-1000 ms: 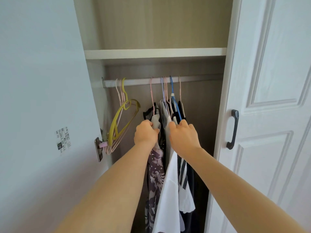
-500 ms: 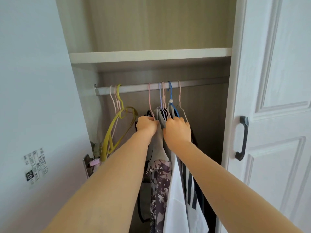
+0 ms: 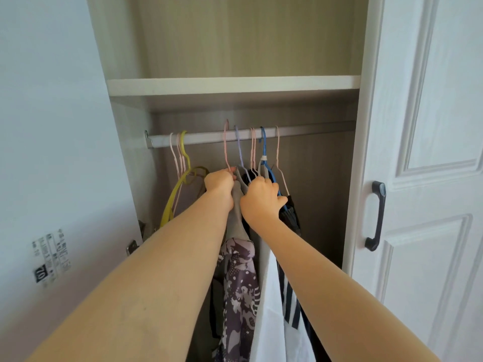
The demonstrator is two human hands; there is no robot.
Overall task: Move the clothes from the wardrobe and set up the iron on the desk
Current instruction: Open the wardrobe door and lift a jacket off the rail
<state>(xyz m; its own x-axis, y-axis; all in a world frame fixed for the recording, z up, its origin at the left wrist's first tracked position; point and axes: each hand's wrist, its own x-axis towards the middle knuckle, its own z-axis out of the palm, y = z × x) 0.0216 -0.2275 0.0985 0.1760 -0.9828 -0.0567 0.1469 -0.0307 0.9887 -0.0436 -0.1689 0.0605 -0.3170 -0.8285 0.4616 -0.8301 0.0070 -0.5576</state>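
Several clothes hang on thin coloured hangers (image 3: 263,150) from the wardrobe rail (image 3: 308,131): a purple patterned garment (image 3: 239,288), a white one (image 3: 271,322), a black-and-white striped one (image 3: 291,304) and a dark one (image 3: 291,214). My left hand (image 3: 219,185) grips the left side of the bunch at the hanger necks, by a pink hanger. My right hand (image 3: 261,199) grips the right side, fingers curled round the blue hanger and the fabric beneath. The iron and the desk are out of view.
Empty yellow and pink hangers (image 3: 180,178) dangle at the rail's left end. A white shelf (image 3: 232,84) sits just above the rail. The open left door (image 3: 52,178) carries a label; the right door (image 3: 428,178) with a dark handle (image 3: 376,215) stands close.
Both hands have slid up the clothes to the hanger necks just under the rail. The view has tilted upward and moved closer to the wardrobe.
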